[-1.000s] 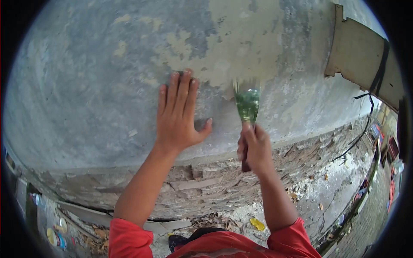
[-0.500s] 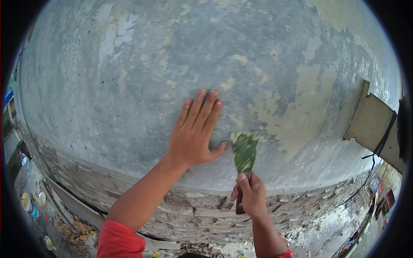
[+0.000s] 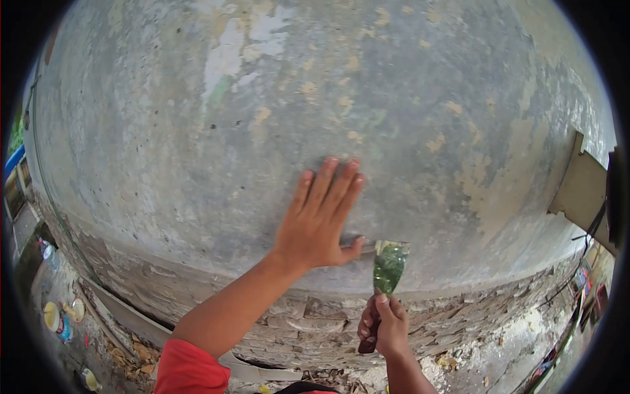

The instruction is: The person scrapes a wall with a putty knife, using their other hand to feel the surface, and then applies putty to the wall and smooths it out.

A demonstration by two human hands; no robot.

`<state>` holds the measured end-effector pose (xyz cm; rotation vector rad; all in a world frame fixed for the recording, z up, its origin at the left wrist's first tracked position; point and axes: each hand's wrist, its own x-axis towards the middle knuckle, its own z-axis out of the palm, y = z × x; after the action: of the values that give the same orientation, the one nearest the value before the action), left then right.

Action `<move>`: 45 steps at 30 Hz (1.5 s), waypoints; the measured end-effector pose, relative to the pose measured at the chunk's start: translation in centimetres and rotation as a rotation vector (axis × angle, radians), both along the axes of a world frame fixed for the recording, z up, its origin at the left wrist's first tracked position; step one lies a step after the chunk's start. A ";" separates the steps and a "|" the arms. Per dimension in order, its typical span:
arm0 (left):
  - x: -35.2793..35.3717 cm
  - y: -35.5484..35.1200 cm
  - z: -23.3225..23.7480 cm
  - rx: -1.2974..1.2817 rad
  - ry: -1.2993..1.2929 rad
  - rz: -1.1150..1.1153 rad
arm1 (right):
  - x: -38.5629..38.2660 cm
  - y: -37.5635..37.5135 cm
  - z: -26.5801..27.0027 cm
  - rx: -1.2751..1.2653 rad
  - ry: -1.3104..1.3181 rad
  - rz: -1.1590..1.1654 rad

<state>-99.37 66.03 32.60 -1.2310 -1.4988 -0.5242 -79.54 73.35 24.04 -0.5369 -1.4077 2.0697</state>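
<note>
A grey plastered wall (image 3: pixel 197 171) with patches of peeled, yellowish paint fills most of the view. My left hand (image 3: pixel 318 220) lies flat against it near the middle, fingers stretched upward and thumb out to the right. Lower and to the right, my right hand (image 3: pixel 384 325) is closed around the dark handle of a scraper (image 3: pixel 390 268). The scraper's wide blade is smeared green and points up, its pale edge at the wall's lower part, a little right of my left thumb.
Rough brickwork (image 3: pixel 315 325) runs along the wall's base. A beige panel (image 3: pixel 581 184) with dark cables juts out at the right. Containers (image 3: pixel 58 320), a clear bottle (image 3: pixel 49 253) and dry leaves lie on the ground at the left.
The view has shifted left along the wall. Both hands now appear lower and further right in the picture, and the scraper is lower on the wall, further below my left fingertips.
</note>
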 end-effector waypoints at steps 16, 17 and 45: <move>-6.6 -8.0 -1.8 0.048 -0.029 0.041 | -4.5 -4.0 5.2 0.229 -0.040 0.062; -7.0 -8.8 -1.4 0.070 -0.027 0.074 | -5.8 -4.3 7.1 0.293 -0.028 0.090; -8.5 -11.4 3.3 0.087 0.035 0.010 | -11.9 -10.4 11.5 0.296 0.094 -0.019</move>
<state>-107.84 54.61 35.94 -1.1590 -1.4371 -0.5535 -91.46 62.91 35.57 -0.3251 -1.6076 1.8027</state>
